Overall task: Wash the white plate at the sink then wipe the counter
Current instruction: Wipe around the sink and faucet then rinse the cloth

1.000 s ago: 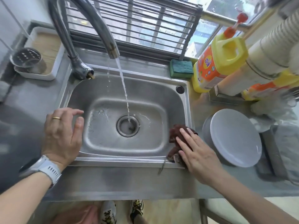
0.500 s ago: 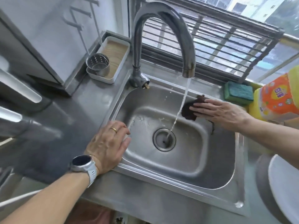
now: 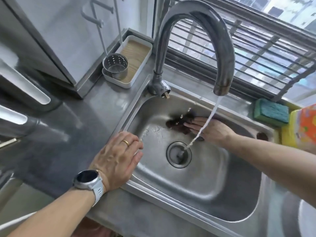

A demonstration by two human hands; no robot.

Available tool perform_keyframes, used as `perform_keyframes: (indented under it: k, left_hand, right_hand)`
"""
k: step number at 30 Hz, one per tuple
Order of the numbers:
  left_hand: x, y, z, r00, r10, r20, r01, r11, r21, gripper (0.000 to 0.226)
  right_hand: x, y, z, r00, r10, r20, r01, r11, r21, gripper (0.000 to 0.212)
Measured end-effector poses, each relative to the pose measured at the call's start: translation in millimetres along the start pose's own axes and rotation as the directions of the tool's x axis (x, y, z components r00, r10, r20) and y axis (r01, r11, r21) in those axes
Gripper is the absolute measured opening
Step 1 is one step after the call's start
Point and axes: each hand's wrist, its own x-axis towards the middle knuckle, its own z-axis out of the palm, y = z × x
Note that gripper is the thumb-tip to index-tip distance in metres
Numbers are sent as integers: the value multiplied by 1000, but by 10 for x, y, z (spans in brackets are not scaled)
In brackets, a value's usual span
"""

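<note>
At the sink [image 3: 248, 211], flat right hand [image 3: 212, 130] presses a dark cloth [image 3: 177, 123] against the back wall.
Left hand [image 3: 116, 158], grip released, rests on the rim; white plate's [image 3: 307, 219] edge shows far right.

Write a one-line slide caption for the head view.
Right hand presses a dark cloth against the sink wall under the running faucet.

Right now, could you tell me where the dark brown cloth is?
In the head view, the dark brown cloth lies against the sink's far wall, pressed under the right hand, behind the drain.
</note>
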Motion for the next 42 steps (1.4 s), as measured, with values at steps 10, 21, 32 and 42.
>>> perform_keyframes:
  k: [10, 21, 32, 42]
  left_hand:
    - [2, 16, -2, 1000, -11, -16, 11, 1000, 6, 20]
    - [-21, -24, 31, 991, -72, -115, 68, 997, -37, 24]
    - [-13, -58, 86, 991, -82, -105, 76, 995, -62, 27]
    - [14, -88, 94, 993, -58, -99, 54, 998, -43, 27]
  right_hand:
    - [-838, -1118, 455, 763, 168, 625, -511, 749, 422, 45]
    - [545, -2167, -557, 973, 222, 71, -154, 383, 911, 21]
    - [1536, -1517, -673, 702, 707, 87, -578, 495, 649, 47]
    - [779, -2209, -468, 883, 335, 329, -416, 234, 878, 41]
